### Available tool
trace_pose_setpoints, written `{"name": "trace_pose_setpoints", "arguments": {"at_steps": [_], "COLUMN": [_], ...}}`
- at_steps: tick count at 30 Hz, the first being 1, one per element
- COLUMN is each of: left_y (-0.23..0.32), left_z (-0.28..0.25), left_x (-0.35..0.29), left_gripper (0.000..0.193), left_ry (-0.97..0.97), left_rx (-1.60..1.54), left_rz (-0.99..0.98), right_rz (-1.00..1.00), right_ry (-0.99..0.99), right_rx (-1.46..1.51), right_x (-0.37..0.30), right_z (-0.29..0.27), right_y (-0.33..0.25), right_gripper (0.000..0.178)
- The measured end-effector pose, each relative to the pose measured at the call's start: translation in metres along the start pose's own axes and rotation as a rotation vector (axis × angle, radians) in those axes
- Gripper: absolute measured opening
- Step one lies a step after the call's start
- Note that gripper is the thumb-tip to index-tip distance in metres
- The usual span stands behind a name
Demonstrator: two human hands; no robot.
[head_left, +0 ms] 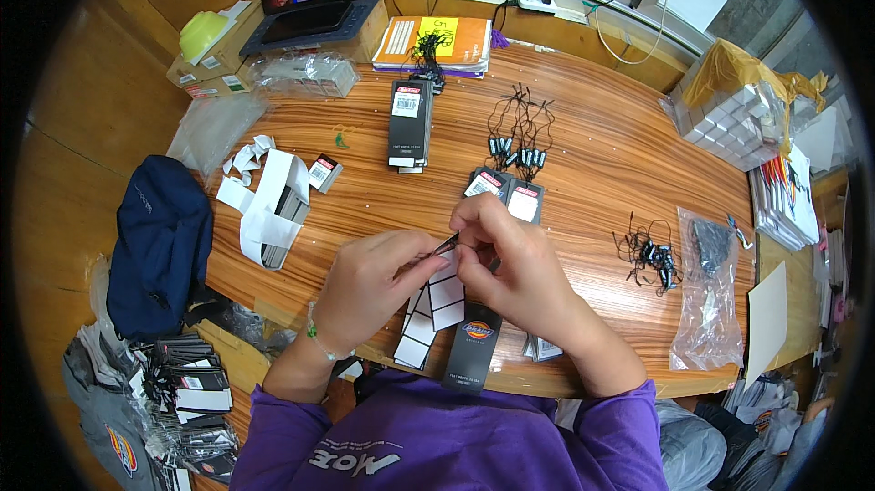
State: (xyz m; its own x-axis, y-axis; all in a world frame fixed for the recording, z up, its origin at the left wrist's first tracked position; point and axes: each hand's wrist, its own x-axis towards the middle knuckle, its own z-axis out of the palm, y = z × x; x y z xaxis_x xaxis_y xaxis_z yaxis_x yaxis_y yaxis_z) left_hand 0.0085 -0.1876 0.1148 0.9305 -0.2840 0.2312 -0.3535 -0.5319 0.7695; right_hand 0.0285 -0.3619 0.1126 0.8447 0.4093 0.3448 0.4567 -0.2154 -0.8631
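Note:
My left hand (383, 272) is closed in a pinch on the top end of a dark hang tag (445, 245), seen nearly edge-on. Against that same end press the thumb and forefinger of my right hand (515, 259); any cord between them is too small to make out. Under my hands, white tags with black bands (447, 298) lie fanned at the table's front edge. Beside them is a black hang tag (471, 345) with a coloured emblem. Just beyond my right hand, stacks of black tags with white stickers (524, 202) have black cords with small dark toggles (518, 152) laid out above.
A taller stack of black tags (410, 127) stands mid-table. Paper-wrapped tags (290, 209) sit at left, loose cords (652, 259) and a plastic bag (706, 295) at right. A laptop (314, 22) and a wrapped box (734, 113) are at the back. Finished-looking tags (196, 391) hang lower left.

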Motion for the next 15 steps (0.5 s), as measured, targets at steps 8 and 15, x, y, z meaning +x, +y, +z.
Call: {"name": "trace_pose_setpoints", "arguments": {"at_steps": [8, 15], "left_y": [0.0037, -0.0013], "left_z": [0.0015, -0.0022], "left_x": [0.0006, 0.001], "left_gripper": [0.013, 0.018], "left_ry": [0.138, 0.256], "left_rx": [0.137, 0.342], "left_rz": [0.229, 0.662], "right_rz": [-0.011, 0.293], "right_ry": [0.053, -0.12], "right_rx": [0.12, 0.681], "right_x": [0.0008, -0.0038], "right_z": [0.0023, -0.004], "right_y": [0.0036, 0.001], "right_gripper": [0.02, 0.009]}}
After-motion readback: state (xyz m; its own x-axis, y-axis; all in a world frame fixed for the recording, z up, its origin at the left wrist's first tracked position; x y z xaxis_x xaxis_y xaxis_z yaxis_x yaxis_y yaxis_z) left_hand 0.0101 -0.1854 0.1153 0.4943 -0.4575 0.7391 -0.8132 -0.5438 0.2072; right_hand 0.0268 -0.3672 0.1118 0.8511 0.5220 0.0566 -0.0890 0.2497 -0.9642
